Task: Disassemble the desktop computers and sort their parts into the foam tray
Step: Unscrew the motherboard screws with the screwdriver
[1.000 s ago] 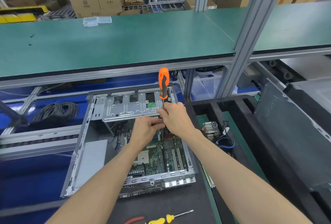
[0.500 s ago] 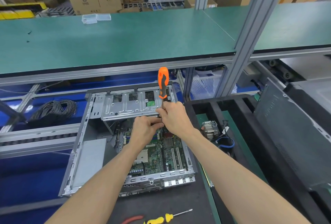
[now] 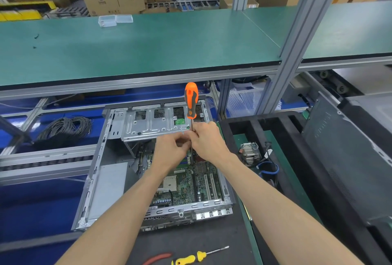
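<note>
An open desktop case (image 3: pixel 99 180) lies on the bench with its green motherboard (image 3: pixel 186 184) exposed and a metal drive cage (image 3: pixel 148 124) at its far end. An orange-handled screwdriver (image 3: pixel 191 100) stands upright over the board, its shaft running down between my hands. My right hand (image 3: pixel 206 140) is closed around the shaft. My left hand (image 3: pixel 170 150) pinches something at the shaft beside it; what it grips is hidden. The black foam tray (image 3: pixel 297 158) sits to the right, holding a heatsink (image 3: pixel 249 153) and a blue cable (image 3: pixel 268 169).
A yellow screwdriver (image 3: pixel 199 257) and red-handled pliers (image 3: pixel 158 258) lie at the front edge. A grey case panel (image 3: pixel 347 158) leans at the right. A coil of black cable (image 3: pixel 63 130) rests at the left. A green shelf (image 3: pixel 137 48) overhangs the work area.
Both hands stay at the screwdriver shaft over the board; the view has shifted only slightly.
</note>
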A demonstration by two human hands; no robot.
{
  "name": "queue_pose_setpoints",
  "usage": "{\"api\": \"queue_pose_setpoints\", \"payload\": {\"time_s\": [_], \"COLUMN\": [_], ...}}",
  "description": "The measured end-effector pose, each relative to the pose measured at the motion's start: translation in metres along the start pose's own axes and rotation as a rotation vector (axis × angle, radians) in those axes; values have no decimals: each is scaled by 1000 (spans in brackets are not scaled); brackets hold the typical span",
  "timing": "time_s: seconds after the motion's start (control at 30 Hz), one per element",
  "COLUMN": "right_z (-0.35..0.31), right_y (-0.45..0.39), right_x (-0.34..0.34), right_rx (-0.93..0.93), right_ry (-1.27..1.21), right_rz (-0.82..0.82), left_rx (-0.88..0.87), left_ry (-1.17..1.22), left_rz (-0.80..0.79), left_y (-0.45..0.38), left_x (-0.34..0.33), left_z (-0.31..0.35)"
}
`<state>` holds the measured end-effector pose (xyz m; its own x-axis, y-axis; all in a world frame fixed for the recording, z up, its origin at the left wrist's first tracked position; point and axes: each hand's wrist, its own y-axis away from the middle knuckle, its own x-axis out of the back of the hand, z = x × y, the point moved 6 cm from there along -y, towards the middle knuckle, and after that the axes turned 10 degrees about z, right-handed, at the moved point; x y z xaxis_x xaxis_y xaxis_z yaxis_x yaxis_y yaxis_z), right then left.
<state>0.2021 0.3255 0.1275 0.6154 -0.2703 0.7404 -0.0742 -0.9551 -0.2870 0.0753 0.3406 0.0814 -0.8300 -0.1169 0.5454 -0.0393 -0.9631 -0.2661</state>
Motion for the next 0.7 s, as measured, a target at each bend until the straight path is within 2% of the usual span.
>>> {"api": "queue_pose_setpoints", "payload": {"time_s": [0.1,0.2,0.3,0.47,0.53,0.7], "right_z": [0,-2,-3,1,1,-17], "right_y": [0,0,1,3,4,5], "right_x": [4,4,4,6,10,40], "right_rx": [16,21,18,20,4,-68], "right_ry": [-2,-29,-31,-73,-124,-411], "right_rz": [-6,-31,-53,-71,-12,337], "left_rx": [-134,-261,-256,-220,-226,-201], "left_ry": [274,497,512,443,442,420], "left_rz": [157,45,-87,-98,-81,49], "left_y": [0,-8,-23,-33,-31,-30], "left_x": [31,44,45,50,52,55], "left_z": [40,88,110,110,110,113]}}
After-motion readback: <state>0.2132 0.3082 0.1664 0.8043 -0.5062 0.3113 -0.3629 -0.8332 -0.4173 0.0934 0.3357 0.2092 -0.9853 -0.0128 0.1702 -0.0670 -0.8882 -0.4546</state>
